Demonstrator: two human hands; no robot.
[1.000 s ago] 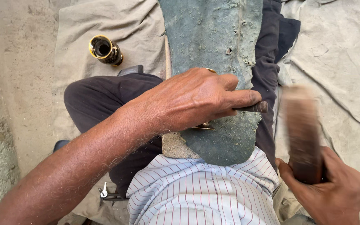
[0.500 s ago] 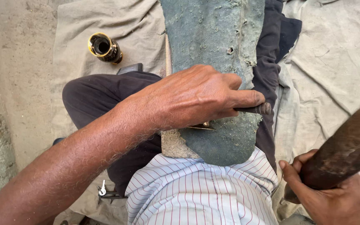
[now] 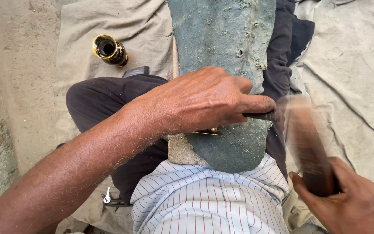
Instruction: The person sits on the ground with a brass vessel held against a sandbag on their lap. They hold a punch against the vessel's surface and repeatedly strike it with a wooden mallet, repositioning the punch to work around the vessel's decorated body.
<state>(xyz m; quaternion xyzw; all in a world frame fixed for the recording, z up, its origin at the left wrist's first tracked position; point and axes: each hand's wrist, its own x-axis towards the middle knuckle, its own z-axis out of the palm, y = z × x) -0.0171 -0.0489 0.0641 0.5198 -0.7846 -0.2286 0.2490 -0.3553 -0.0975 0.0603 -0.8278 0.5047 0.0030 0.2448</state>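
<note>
Left hand (image 3: 204, 102) rests on the grey-green stone slab (image 3: 221, 39), fingers pressed together, pinching a thin dark metal punch (image 3: 262, 115) at the slab's right edge. Right hand (image 3: 347, 199), right of the slab, grips a blurred brown wooden mallet (image 3: 306, 143) beside the punch.

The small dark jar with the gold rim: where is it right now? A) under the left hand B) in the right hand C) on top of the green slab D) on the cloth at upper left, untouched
D: the jar lies on the cloth at upper left, clear of both the left hand and the right hand.
</note>
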